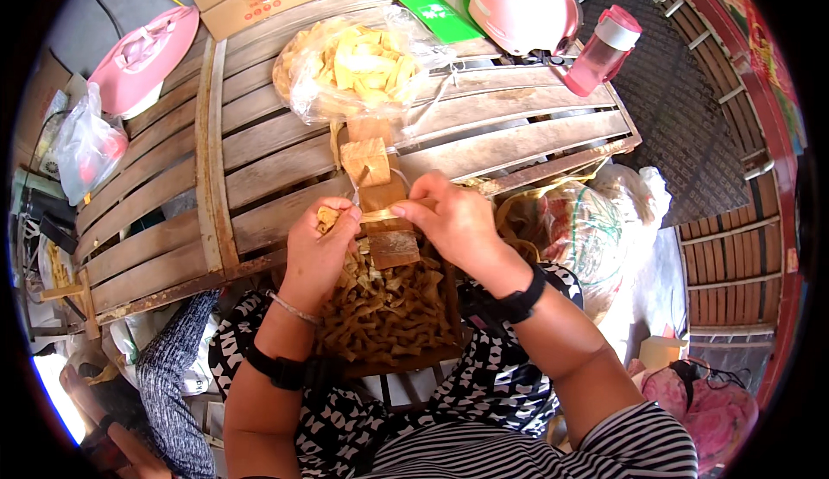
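Observation:
A pale yellow, flat strip [377,215] is stretched between my two hands. My left hand [318,250] is closed on one end, with a bunched yellow bit by its fingers. The other end is pinched between thumb and fingers of my right hand [459,227]. Just below the strip lies a narrow wooden board [394,250], and a wooden block [366,161] stands on it farther off. A small thin blade-like piece shows by my left fingertips. Under my hands, a brown tray [452,306] on my lap holds many twisted yellow-brown strips [380,315].
A clear plastic bag [302,99] of yellow strips rests on the slatted wooden table [268,168]. Behind it are cardboard boxes [259,0], a pink helmet [527,8] and a pink bottle [603,51]. Another person's leg [177,375] is at lower left. Stuffed sacks [587,228] stand right.

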`<act>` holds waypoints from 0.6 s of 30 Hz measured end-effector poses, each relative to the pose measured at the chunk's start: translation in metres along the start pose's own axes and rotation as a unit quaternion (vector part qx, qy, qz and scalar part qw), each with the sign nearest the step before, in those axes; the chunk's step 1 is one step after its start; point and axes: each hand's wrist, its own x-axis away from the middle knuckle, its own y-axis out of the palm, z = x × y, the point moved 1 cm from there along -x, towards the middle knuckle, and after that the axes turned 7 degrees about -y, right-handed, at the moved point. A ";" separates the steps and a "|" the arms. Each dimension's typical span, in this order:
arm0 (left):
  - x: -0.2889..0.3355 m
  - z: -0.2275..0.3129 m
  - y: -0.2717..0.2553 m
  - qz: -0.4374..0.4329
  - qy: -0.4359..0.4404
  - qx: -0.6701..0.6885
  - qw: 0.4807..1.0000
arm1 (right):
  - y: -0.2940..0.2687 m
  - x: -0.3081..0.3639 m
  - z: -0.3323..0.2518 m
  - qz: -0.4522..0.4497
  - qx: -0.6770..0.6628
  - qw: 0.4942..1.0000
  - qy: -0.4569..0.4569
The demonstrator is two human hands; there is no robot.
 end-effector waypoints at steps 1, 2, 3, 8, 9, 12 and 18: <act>-0.009 -0.009 -0.003 0.020 0.002 -0.038 0.999 | 0.004 -0.002 -0.001 0.020 0.074 0.997 -0.018; -0.015 -0.015 -0.008 0.040 0.005 -0.076 0.996 | 0.006 -0.005 -0.002 0.040 0.080 0.996 -0.015; -0.014 -0.016 -0.011 0.084 -0.002 -0.081 0.993 | 0.008 -0.006 -0.002 0.056 0.088 0.995 -0.009; 0.016 0.009 -0.002 0.031 0.172 -0.053 0.983 | 0.008 0.008 -0.017 0.160 -0.067 0.945 -0.278; 0.026 0.012 -0.004 -0.003 0.106 -0.022 0.994 | 0.002 0.009 -0.026 0.145 -0.067 0.922 -0.353; 0.044 0.015 -0.002 -0.140 -0.085 0.112 0.980 | 0.000 0.013 -0.039 0.127 -0.093 0.899 -0.409; 0.033 0.038 -0.023 0.012 0.085 -0.075 0.993 | 0.008 0.024 -0.034 -0.068 -0.274 0.959 -0.024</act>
